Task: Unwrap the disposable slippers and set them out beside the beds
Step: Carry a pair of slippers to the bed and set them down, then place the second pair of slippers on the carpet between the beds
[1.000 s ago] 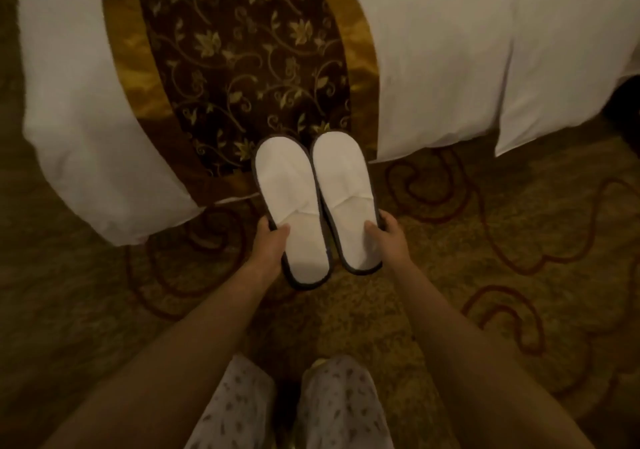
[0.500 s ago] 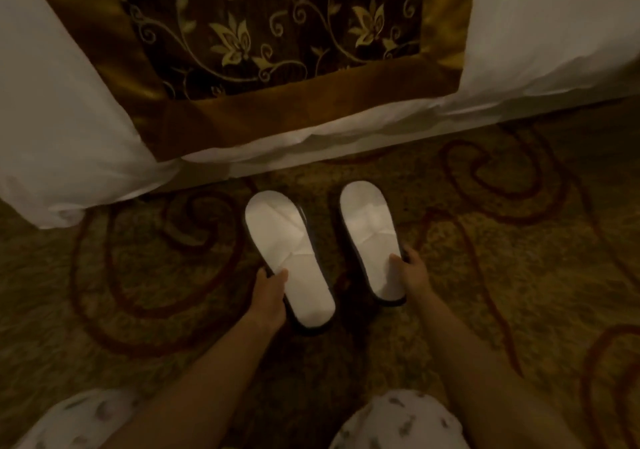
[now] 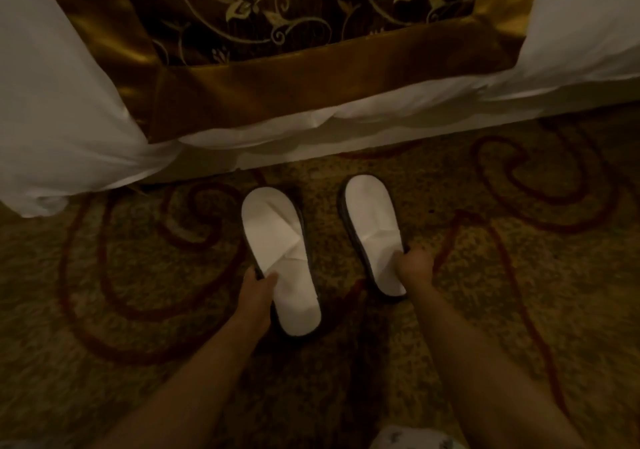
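**Slippers down beside the bed, hands about to let go**

Both slippers have dropped from mid-air to the carpet (image 3: 138, 310) and spread apart since a second ago. Left hand (image 3: 256, 293) pinches the left slipper (image 3: 277, 241) at its outer edge, thumb on top, fingers curled under the rim. Right hand (image 3: 415, 265) grips the right slipper (image 3: 372, 213) near the heel likewise. Toes point at the bed (image 3: 311, 119), just short of its white skirt. To finish well, I judge: nudge the heels level, since the left one sits nearer the person, close the gap evenly, then release without dragging the thin soles.
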{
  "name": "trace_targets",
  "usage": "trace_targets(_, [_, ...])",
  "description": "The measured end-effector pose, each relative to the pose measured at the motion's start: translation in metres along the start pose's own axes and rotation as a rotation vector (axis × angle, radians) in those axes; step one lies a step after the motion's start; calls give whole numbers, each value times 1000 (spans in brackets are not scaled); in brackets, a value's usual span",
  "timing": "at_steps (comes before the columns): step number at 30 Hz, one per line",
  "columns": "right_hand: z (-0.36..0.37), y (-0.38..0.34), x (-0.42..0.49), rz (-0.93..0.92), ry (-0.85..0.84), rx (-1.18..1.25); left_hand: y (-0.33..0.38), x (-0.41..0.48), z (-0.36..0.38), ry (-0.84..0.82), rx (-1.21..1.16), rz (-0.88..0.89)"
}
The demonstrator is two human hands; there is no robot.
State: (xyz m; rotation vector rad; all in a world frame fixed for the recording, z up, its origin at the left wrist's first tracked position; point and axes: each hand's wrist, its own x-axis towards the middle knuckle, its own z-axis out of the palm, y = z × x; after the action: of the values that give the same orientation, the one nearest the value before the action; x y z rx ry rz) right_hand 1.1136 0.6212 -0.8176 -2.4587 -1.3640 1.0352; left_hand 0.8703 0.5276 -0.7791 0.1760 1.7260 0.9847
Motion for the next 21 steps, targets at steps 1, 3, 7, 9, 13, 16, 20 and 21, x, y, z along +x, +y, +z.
trace_targets(1, [-2,-2,0,-15,20,-41,2,1,1,-13,34,14])
trace_targets(3, [-7,-9,-4,-89,62,-90,7,0,4,-33,118,50])
trace_targets(7, [-31,-45,-41,-536,124,-139,27,-21,0,-34,389,150])
trace_targets(9, [-51,-77,-73,-796,67,-145,43,-45,-11,-25,547,193])
trace_targets(13, [-102,-148,-136,-1125,-110,-352,94,-104,-38,-3,817,330])
trace_targets(16, [-147,-200,-181,-1202,-172,-491,150,-149,-56,19,1073,481])
trace_targets(20, [-219,-278,-239,-1194,-248,-570,242,-217,-87,-27,1159,635])
trace_targets(21, [-237,-300,-254,-1184,-277,-563,267,-234,-97,-31,1161,652])
